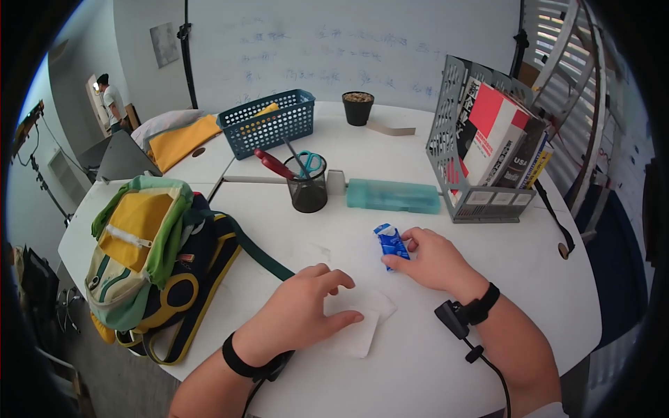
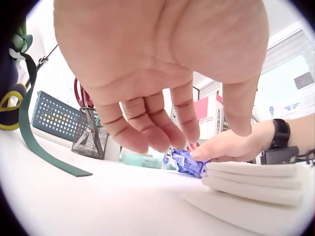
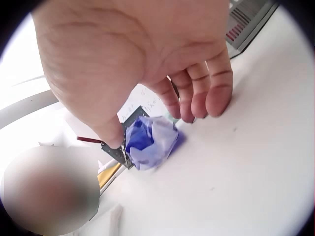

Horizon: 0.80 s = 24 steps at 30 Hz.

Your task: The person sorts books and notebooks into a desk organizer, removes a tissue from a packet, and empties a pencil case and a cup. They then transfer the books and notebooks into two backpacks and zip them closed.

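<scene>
My right hand pinches a blue plastic tissue packet between thumb and fingers, low over the white table. In the right wrist view the packet looks crumpled, its open end facing the camera. My left hand is held above folded white tissues, fingers loosely bent and nothing in them. The left wrist view shows the tissues as a stack of soft layers beside the packet, below the left thumb.
A backpack lies at the left, its green strap reaching toward my left hand. Farther back are a mesh pen cup, a teal case, a blue basket, a plant pot and a grey book rack.
</scene>
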Motion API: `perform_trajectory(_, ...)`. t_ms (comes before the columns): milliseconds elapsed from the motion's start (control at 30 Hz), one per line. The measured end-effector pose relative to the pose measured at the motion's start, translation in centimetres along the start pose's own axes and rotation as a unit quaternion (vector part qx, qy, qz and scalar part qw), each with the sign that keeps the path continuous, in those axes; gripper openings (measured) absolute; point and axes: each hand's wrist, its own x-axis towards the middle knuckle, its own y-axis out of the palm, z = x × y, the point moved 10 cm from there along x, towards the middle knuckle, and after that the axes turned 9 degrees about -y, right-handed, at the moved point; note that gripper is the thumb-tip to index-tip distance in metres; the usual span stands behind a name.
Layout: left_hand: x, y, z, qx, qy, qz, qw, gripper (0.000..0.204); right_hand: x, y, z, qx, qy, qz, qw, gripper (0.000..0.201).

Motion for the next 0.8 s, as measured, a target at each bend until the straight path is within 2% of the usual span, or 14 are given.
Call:
perform_trajectory(67, 0.0, 0.2, -0.1, -0.009, 0.011, -0.006, 1.0, 0.047, 0.9, 1.5, 1.1, -0.047, -0.026, 0.029, 0.998, 0.067)
perform_trajectory(200, 0.2, 0.0, -0.1, -0.018, 0.049, -0.03, 0.998, 0.046, 1.4, 2.4, 1.3, -0.047, -0.032, 0.059, 0.997, 0.061)
perform_trajectory(267, 0.1, -0.9, -0.7, -0.039, 0.038, -0.059, 0.997, 0.049, 0.8, 2.0, 1.8, 0.084, -0.057, 0.036, 0.994, 0.048)
perform_trajectory(300, -0.1, -1.5, -0.8, -0.061, 0.027, -0.086, 0.994, 0.052, 0.4, 1.8, 2.0, 0.085, -0.059, 0.037, 0.994, 0.048)
perform_trajectory(333, -0.1, -1.5, -1.0, -0.06, 0.026, -0.088, 0.994, 0.052, -0.4, 1.8, 2.5, 0.184, -0.061, 0.043, 0.98, 0.042)
perform_trajectory(367, -0.5, -2.3, -1.7, -0.059, 0.058, -0.139, 0.987, 0.057, -1.2, 1.8, 3.2, 0.281, -0.062, 0.049, 0.956, 0.038)
perform_trajectory(400, -1.1, -3.1, -2.4, -0.059, 0.09, -0.191, 0.976, 0.061, -2.3, 1.7, 3.8, 0.281, -0.066, 0.052, 0.956, 0.038)
perform_trajectory(467, -1.4, -3.0, -2.7, -0.088, 0.103, -0.197, 0.971, 0.059, -4.8, 2.5, 5.1, 0.454, -0.048, 0.086, 0.886, 0.042)
perform_trajectory(533, -2.2, -2.1, -5.1, 0.007, 0.194, -0.175, 0.965, 0.056, -6.6, 3.2, 5.6, 0.469, -0.047, 0.119, 0.874, 0.05)
perform_trajectory(567, -2.2, -1.9, -5.2, -0.012, 0.177, -0.159, 0.971, 0.044, -7.3, 3.4, 6.0, 0.496, -0.051, 0.122, 0.858, 0.049)
perform_trajectory(600, -2.1, -1.7, -5.2, -0.011, 0.177, -0.157, 0.972, 0.044, -7.8, 3.6, 6.2, 0.524, -0.055, 0.125, 0.841, 0.048)
perform_trajectory(667, -2.5, -1.6, -5.5, -0.017, 0.209, -0.157, 0.965, 0.034, -8.3, 3.9, 6.1, 0.531, -0.064, 0.139, 0.834, 0.054)
perform_trajectory(767, -2.9, -1.6, -6.2, -0.019, 0.247, -0.145, 0.958, 0.029, -8.5, 3.6, 6.8, 0.577, -0.057, 0.167, 0.797, 0.061)
perform_trajectory(800, -2.8, -1.5, -6.1, -0.019, 0.247, -0.142, 0.958, 0.029, -8.4, 3.9, 6.4, 0.627, -0.032, 0.178, 0.758, 0.064)
